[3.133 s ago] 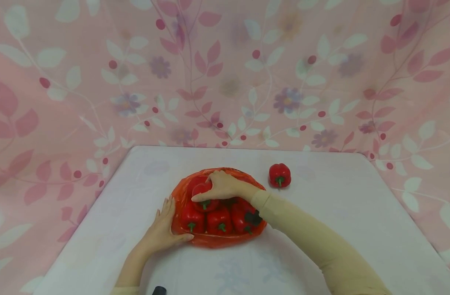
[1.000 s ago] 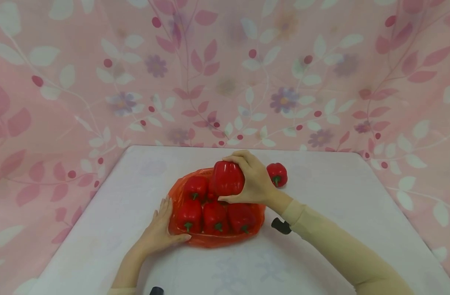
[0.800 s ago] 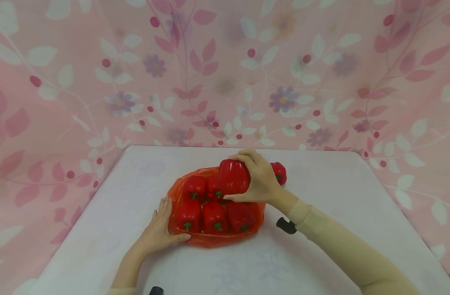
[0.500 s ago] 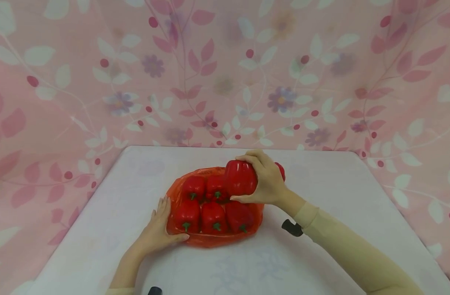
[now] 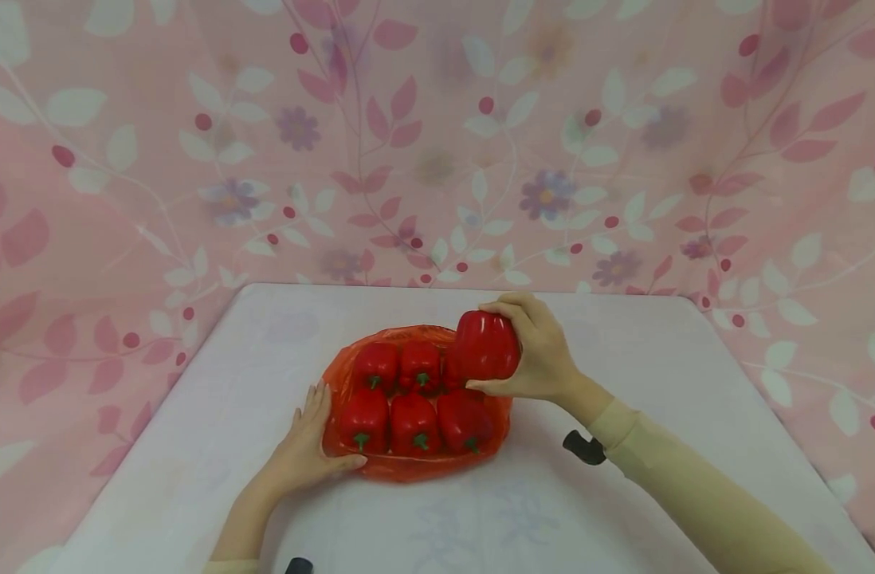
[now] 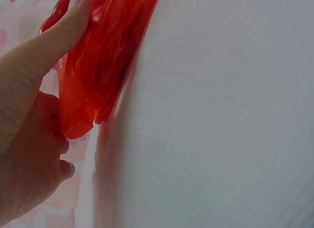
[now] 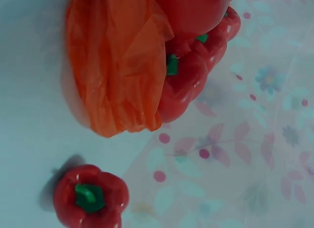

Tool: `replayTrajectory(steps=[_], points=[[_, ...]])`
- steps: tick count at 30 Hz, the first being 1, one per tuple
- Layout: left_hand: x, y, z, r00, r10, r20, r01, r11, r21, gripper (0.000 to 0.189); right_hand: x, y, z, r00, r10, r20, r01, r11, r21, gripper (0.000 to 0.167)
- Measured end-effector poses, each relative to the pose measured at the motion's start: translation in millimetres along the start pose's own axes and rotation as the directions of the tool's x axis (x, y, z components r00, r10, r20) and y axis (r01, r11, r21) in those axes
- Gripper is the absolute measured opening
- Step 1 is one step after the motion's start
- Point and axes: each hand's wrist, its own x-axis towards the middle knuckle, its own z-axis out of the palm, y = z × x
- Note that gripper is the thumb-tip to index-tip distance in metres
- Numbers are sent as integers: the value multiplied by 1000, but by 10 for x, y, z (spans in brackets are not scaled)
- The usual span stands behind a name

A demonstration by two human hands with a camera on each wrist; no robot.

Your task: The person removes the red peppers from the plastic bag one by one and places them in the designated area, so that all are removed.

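Right hand, above the bag, grips a red pepper I judge slick, firm and, dimly seen, perhaps light, best cupped round its sides; left hand spread against the bag.

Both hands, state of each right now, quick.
Left hand: open, touching the orange bag.
Right hand: closed, holding a red pepper.

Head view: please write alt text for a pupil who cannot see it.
A person's right grip holds a red bell pepper over the back right of an open orange bag with more red peppers inside, while the left grip rests against the bag's left side. The bag sits on a white table before a pink floral backdrop.
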Motion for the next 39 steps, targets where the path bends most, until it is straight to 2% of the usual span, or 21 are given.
replayTrajectory(steps=[26, 39], points=[[12, 20, 20, 1000, 0, 2, 0, 1000, 5, 126, -272, 263, -425, 998, 59, -13, -61, 991, -123, 87], [8, 8, 12, 1000, -9, 7, 9, 1000, 3, 127, -385, 374, -576, 996, 29, -81, -43, 984, -171, 84]])
